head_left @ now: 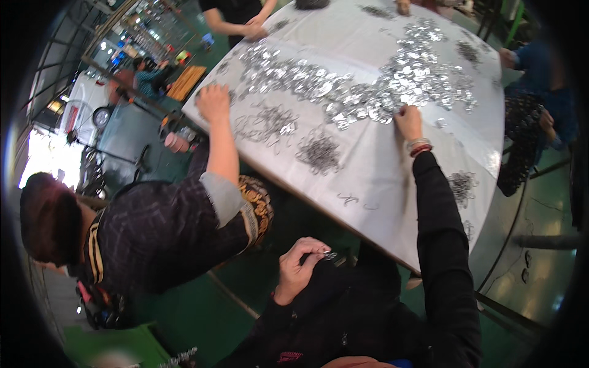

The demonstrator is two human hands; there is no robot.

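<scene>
A small metal piece is pinched in the left hand, kept close; the right hand is stretched out, fingers closed on the shiny parts heap across the bench.

Bare cloth near the edge, clutter farther in

The table lies open along its near edge; beyond, wire clumps and a band of shiny metal pieces crowd the middle, and a neighbour's outstretched arm blocks the left side.

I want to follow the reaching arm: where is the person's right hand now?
In the head view, the right hand is stretched out right of centre on the white table, fingers at the near edge of the shiny metal pieces.
</scene>
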